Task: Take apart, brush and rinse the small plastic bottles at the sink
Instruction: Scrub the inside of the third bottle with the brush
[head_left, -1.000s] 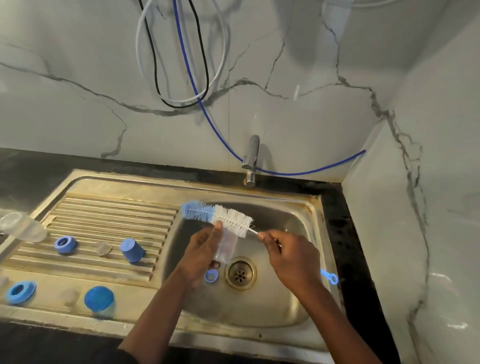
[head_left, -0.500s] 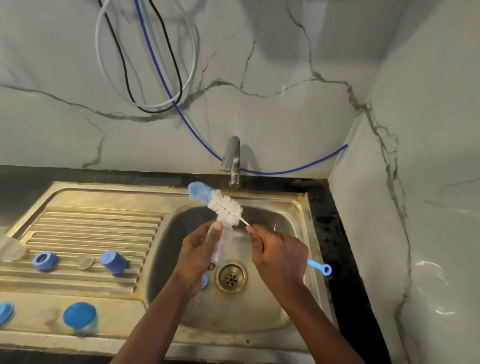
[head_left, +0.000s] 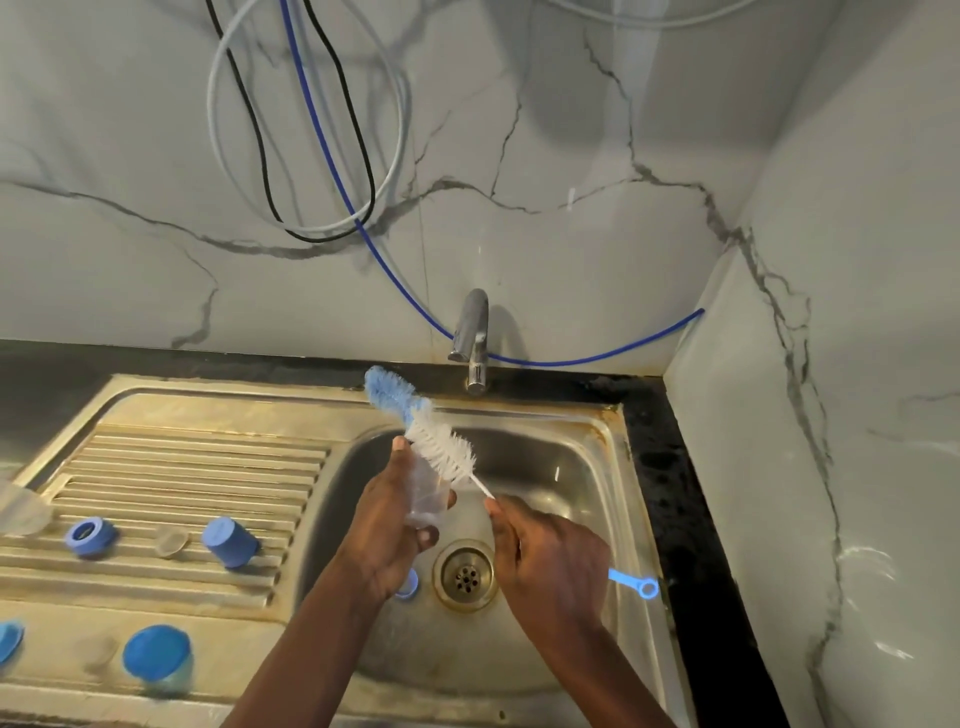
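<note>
Over the sink (head_left: 597, 431), the left hand (head_left: 387, 525) gripped a clear bottle (head_left: 428, 499). The right hand (head_left: 550, 558) clasped the brush (head_left: 441, 447) handle, bristles outside, against the bottle's top.

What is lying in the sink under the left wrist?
Only the edge of a small blue piece shows, beside the drain. The left hand and its wrist cover the rest, so its shape cannot be told.
</note>
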